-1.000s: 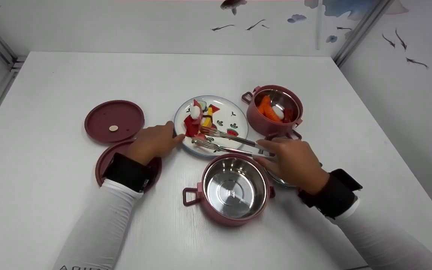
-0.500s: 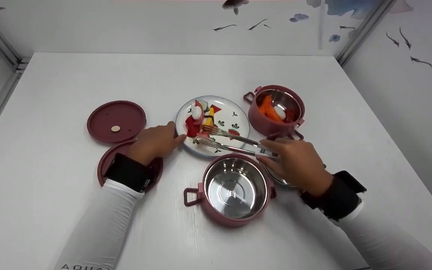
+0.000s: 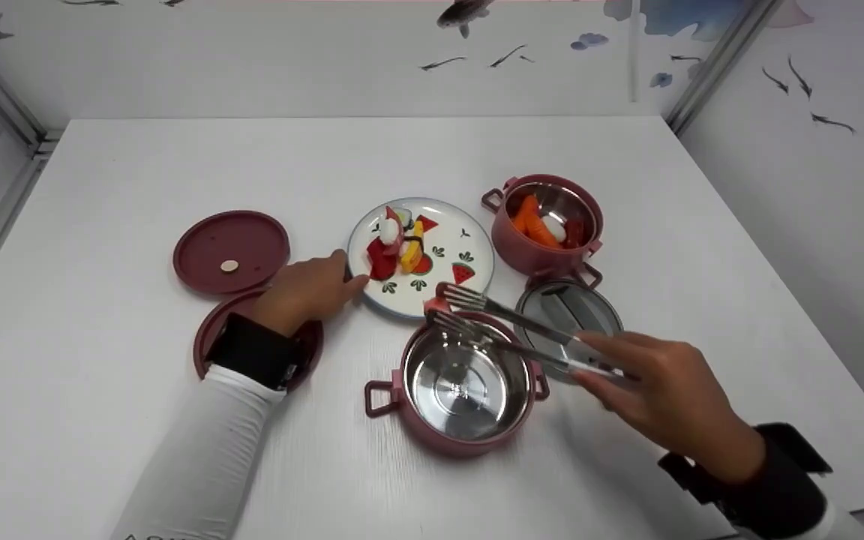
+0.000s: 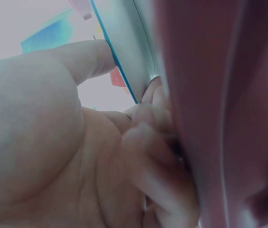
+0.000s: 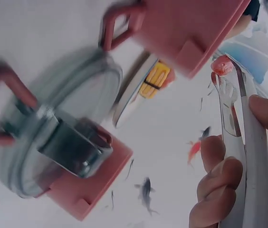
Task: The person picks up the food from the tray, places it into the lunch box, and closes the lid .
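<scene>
My left hand (image 3: 308, 289) holds the left edge of a white plate (image 3: 451, 225), the thumb at the rim and the other fingers lower down. On the plate lie toy food pieces, including a yellow piece (image 3: 412, 255) with a dark band and a red piece (image 3: 381, 262). My right hand (image 3: 664, 390) grips metal tongs (image 3: 522, 316) with fork-shaped ends. Between their tips sits a small pinkish-red food piece (image 5: 222, 65). The tips overlap the back rim of the near pink pot (image 3: 469, 446), whose steel inside holds nothing.
A second pink pot (image 3: 526, 251) behind right holds orange pieces (image 3: 541, 229), a white one and a red one. A grey see-through lid (image 3: 601, 319) lies between the pots. Two dark red round lids (image 3: 252, 236) lie at the left, one partly under my left forearm.
My right hand has moved right and toward me, lifting the tongs off the plate with the pinkish-red piece to the near pot's rim. The left hand stays at the plate.
</scene>
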